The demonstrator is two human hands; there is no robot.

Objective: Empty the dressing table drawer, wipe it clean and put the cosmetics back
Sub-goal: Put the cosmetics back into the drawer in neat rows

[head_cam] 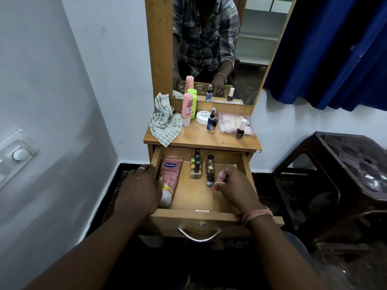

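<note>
left hand (138, 188) grip wraps the pink vaseline tube (168, 178) at the open drawer (215, 215) left wall; right hand (234, 186) grip pinches a small pink item (221, 176) beside upright bottles (210, 171).

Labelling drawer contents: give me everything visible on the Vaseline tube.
The Vaseline tube is a soft-looking pink plastic squeeze tube with a blue Vaseline logo, pink lettering and a white cap at the near end. It lies flat, label up, along the left wall of the open drawer. The left hand covers its left edge and seems to touch it.
</note>
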